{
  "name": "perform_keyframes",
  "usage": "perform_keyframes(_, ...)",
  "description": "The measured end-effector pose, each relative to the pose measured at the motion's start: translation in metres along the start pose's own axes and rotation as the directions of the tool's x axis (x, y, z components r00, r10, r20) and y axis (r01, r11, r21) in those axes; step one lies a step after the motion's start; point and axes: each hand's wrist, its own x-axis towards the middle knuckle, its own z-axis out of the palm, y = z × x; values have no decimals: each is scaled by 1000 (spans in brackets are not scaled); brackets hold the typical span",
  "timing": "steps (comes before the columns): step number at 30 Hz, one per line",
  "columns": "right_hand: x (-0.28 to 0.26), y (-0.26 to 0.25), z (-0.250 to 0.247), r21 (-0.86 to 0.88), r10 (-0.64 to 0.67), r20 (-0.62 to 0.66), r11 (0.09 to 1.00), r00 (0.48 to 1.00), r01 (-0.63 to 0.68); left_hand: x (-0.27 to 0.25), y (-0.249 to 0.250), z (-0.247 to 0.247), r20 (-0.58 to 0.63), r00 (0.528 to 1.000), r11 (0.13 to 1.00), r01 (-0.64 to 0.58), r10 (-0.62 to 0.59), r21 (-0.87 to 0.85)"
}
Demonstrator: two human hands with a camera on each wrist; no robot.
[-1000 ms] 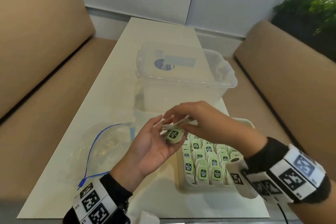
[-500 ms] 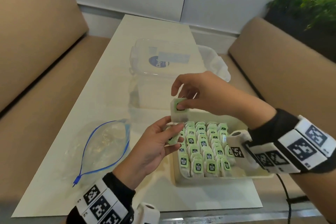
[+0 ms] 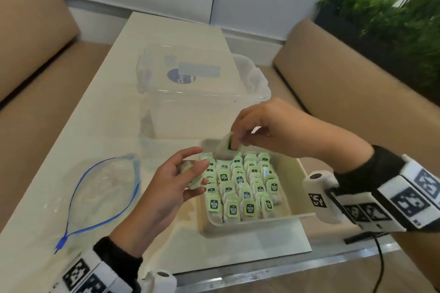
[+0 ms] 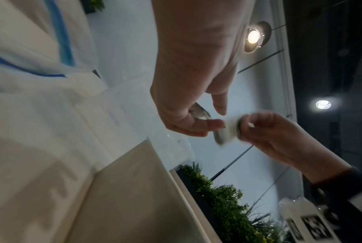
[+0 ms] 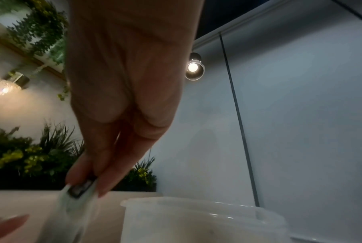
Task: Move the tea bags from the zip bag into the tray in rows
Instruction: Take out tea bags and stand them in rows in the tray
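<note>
Right hand (image 3: 269, 129) pinches tea bag (image 3: 225, 150) above tray (image 3: 294, 177) far end; left hand (image 3: 166, 188) grips spare bags (image 3: 194, 177) beside tray. Zip bag (image 3: 100, 195) looks emptied. Risk: careless drop topples packed rows (image 3: 240, 188).

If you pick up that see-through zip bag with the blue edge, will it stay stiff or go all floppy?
Probably floppy: the zip bag lies crumpled and flat on the table, its blue zip edge bending in a loose loop. It looks thin and nearly empty, so likely very light. It might slide easily on the smooth tabletop.
</note>
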Motion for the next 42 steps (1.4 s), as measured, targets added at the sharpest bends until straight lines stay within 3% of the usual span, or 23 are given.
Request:
perform_keyframes(3, -28, 23, -1, -206, 178, 234, 970, 956, -130, -1, -7, -12, -15, 999, 998, 48, -49, -33)
perform_keyframes(7, -56, 60, 18, -431, 459, 544, 871, 702, -235, -1, -13, -28, -53, 995, 995, 81, -84, -53)
perform_keyframes(9, -61, 71, 27, -463, 518, 617, 848, 593, -259, -1, -15, -31, -63, 994, 995, 86, -90, -58)
perform_keyframes(11, -60, 77, 37, -488, 560, 648, 825, 516, -283, -2, -16, -33, -63, 994, 994, 87, -91, -61)
perform_keyframes(15, -48, 99, 58, -517, 607, 650, 794, 457, -319, -3, -17, -35, -55, 995, 993, 83, -88, -82)
perform_keyframes(28, -33, 125, 67, -465, 570, 632, 821, 524, -331, -5, -18, -39, -79, 991, 989, 94, -103, -118)
perform_keyframes(31, -36, 128, 67, -455, 577, 626, 817, 526, -354, -4, -15, -39, -52, 989, 967, 122, -136, -223)
perform_keyframes(35, -39, 124, 65, -459, 585, 605, 810, 540, -364, -3, -12, -40, 72, 982, 891, 190, -176, -412)
perform_keyframes(37, -36, 116, 59, -458, 576, 563, 814, 592, -357, -2, -11, -38, 103, 976, 863, 220, -194, -455)
perform_keyframes(40, -24, 94, 49, -413, 465, 412, 862, 783, -294, 0, -9, -30, 102, 972, 862, 234, -211, -450)
perform_keyframes(42, -11, 65, 50, -224, 367, 285, 924, 885, -311, 1, -8, -22, 89, 975, 868, 224, -206, -443)
